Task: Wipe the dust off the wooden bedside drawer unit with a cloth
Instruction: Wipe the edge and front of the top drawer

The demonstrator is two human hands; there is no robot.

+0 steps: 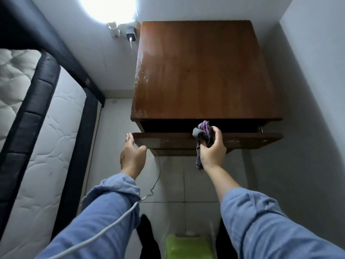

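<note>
Two hands work at the brown wooden bedside drawer unit [205,71]: the right hand [212,148] clamps a bunched grey-purple cloth [203,135] on the open drawer's front edge, the left hand [132,156], fingers apart, steadies its left corner. Next, probably wiping along this edge.

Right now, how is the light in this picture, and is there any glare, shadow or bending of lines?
Head view: a lamp at the top edge is blown out to pure white; its light leaves a pale sheen on the left part of the drawer unit top; the open drawer gap is in deep shadow; the wide lens bends the mattress and walls; the cloth in the right hand looks sharp.
</note>
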